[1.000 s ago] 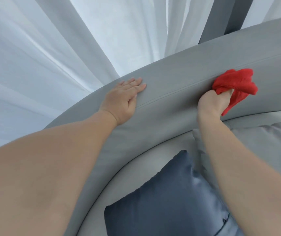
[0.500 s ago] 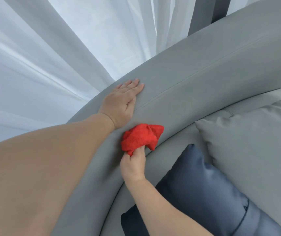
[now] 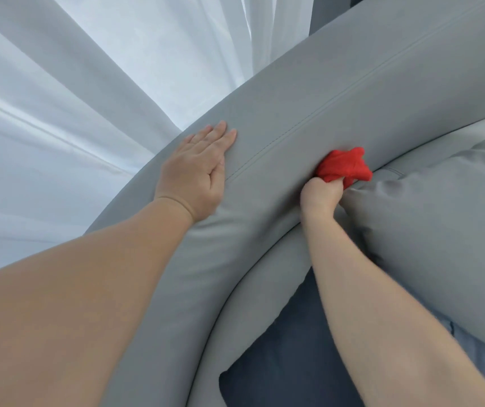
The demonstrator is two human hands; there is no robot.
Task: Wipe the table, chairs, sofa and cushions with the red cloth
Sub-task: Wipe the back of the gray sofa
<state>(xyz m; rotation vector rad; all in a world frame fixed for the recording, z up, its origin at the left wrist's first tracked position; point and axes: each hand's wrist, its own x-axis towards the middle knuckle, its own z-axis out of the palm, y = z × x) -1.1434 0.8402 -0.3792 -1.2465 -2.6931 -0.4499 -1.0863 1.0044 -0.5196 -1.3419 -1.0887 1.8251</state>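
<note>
The grey sofa's curved backrest (image 3: 338, 92) sweeps from the top right down to the bottom middle. My left hand (image 3: 197, 171) lies flat on its top, fingers straight. My right hand (image 3: 320, 195) grips the bunched red cloth (image 3: 345, 167) and presses it against the lower inner face of the backrest, just where a grey cushion (image 3: 441, 236) leans on the sofa. Below my right forearm lies a dark blue cushion (image 3: 288, 356), partly hidden by the arm.
White sheer curtains (image 3: 88, 98) hang close behind the backrest on the left and top. A dark grey upright (image 3: 329, 10) shows at the top edge behind the sofa.
My right hand first swept the red cloth left along the backrest toward my left hand, then back right and lower to the grey cushion's edge. My left hand has stayed flat in place.
</note>
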